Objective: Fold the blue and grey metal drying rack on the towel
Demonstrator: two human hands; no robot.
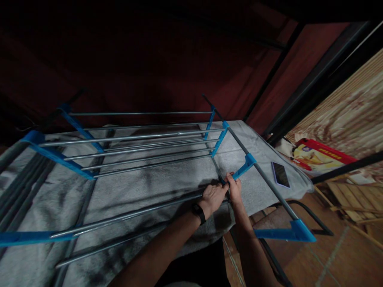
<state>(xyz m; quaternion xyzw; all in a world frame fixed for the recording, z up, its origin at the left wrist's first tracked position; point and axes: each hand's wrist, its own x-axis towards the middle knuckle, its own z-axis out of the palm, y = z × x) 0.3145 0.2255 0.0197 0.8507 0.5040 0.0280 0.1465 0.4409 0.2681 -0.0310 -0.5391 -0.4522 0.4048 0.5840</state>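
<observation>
A rack of grey metal tubes and blue plastic brackets lies on a grey fleece-like cover [119, 187]. My left hand [214, 197], with a black band on its wrist, is closed around the right end of a metal tube [161, 205]. Touching it, my right hand [235, 188] grips the lower end of a blue plastic bracket [243, 167]. That bracket's upper end sits on a long side tube [271, 185]. The joint between my fingers is partly hidden. Behind, several crossbars [134, 138] run between left and right brackets.
A phone [280, 174] lies on the cover to the right. Near my right forearm a blue end bracket [287, 233] juts past the edge. Dark metal frame bars and a red-yellow package [321, 154] stand at right. Dark red cloth [134, 67] hangs behind.
</observation>
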